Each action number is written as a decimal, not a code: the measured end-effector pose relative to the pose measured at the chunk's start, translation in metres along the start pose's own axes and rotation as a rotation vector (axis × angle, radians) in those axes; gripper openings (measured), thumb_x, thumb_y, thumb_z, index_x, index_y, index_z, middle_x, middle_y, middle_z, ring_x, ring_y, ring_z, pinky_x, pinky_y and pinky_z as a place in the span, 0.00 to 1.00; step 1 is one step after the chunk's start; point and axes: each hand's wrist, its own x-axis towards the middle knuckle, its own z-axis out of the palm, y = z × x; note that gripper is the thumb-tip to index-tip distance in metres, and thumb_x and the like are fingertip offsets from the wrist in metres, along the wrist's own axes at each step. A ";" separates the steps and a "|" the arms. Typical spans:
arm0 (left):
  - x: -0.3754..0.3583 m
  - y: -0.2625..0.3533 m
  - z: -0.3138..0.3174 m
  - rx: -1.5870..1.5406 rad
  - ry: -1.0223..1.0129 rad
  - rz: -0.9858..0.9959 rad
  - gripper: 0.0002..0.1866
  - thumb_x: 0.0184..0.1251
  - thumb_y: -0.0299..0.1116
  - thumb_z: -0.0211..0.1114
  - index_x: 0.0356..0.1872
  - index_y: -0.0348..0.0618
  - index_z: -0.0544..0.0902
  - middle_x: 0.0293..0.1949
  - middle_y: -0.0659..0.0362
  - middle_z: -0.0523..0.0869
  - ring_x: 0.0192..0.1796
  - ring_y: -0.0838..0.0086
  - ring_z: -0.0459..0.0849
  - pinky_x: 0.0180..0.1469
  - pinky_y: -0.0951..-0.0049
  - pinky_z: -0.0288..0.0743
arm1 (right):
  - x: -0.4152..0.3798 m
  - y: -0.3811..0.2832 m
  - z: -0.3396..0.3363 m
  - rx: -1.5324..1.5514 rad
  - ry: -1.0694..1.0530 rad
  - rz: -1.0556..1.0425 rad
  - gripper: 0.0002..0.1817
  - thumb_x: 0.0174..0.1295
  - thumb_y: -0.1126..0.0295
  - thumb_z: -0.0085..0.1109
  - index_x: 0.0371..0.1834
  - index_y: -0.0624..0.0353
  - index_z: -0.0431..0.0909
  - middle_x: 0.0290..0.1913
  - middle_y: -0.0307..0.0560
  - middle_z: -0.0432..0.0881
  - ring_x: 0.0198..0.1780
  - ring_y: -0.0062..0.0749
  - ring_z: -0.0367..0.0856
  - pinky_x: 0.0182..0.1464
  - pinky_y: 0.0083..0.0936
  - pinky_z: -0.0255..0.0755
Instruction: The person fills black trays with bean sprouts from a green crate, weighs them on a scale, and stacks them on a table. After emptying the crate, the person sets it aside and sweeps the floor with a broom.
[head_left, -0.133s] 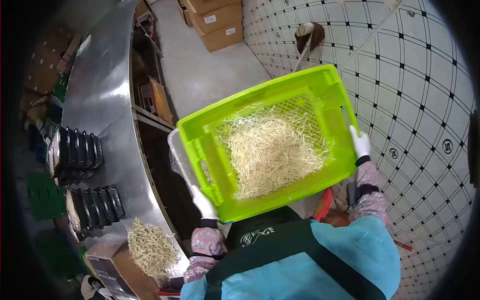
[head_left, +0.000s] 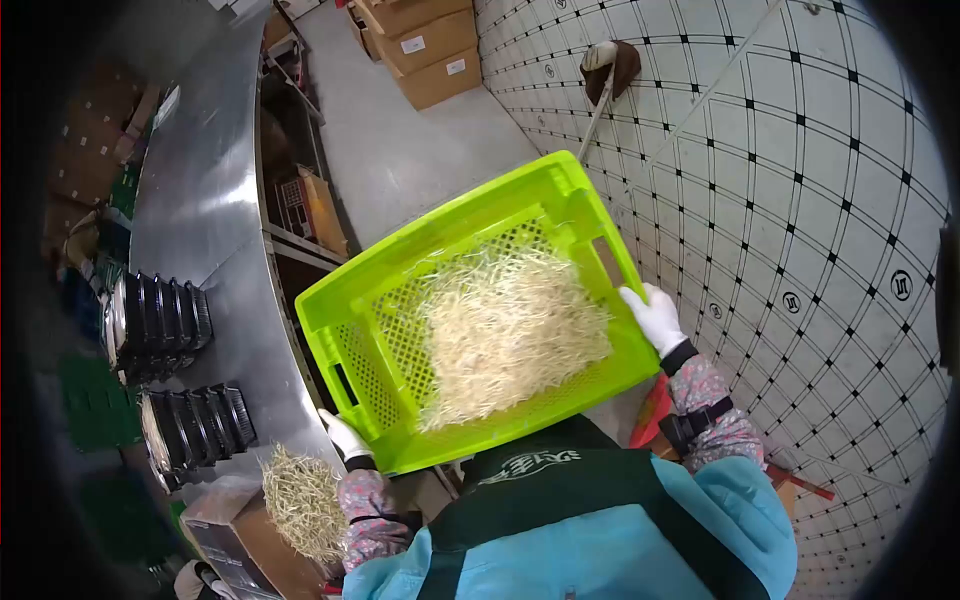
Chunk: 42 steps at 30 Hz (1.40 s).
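Item: lime-green plastic crate (head_left: 375, 330), rectangular, with perforated lattice floor and walls and slotted handle openings at each short end; held tilted in the air beside the edge of a long stainless-steel counter (head_left: 200, 200). Contents: a loose, tangled heap of pale, thin bean sprouts (head_left: 505, 330) (stringy, straw-coloured), lying toward the lower side of the crate floor. Left hand (head_left: 345, 437), in a white glove, is clamped on the crate's lower near corner; right hand (head_left: 655, 317), likewise gloved, grips the opposite short end by its handle slot, so the crate spans between the two hands, which are well apart. On the counter: a second small pile of sprouts (head_left: 300, 500) near the left hand, and two rows of stacked black plastic trays (head_left: 160, 320) further along.
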 end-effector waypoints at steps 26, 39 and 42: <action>0.046 -0.027 -0.010 0.381 -0.124 0.257 0.28 0.79 0.52 0.49 0.36 0.36 0.85 0.30 0.54 0.88 0.30 0.71 0.86 0.34 0.72 0.80 | -0.006 0.062 0.011 0.061 0.032 0.270 0.28 0.64 0.43 0.58 0.42 0.61 0.85 0.38 0.59 0.86 0.43 0.52 0.86 0.48 0.38 0.76; 0.033 -0.043 -0.009 -0.039 -0.107 0.200 0.29 0.80 0.54 0.44 0.44 0.36 0.83 0.40 0.52 0.86 0.39 0.63 0.86 0.43 0.60 0.82 | -0.043 0.115 0.026 0.461 0.354 0.182 0.23 0.68 0.50 0.60 0.36 0.64 0.84 0.32 0.44 0.85 0.36 0.26 0.80 0.42 0.29 0.72; 0.028 0.007 -0.004 -0.070 -0.032 0.235 0.33 0.79 0.57 0.41 0.41 0.36 0.84 0.37 0.51 0.85 0.35 0.63 0.86 0.39 0.61 0.82 | -0.041 0.077 0.054 0.303 0.211 0.031 0.21 0.67 0.52 0.61 0.37 0.63 0.83 0.27 0.45 0.82 0.31 0.31 0.78 0.40 0.29 0.72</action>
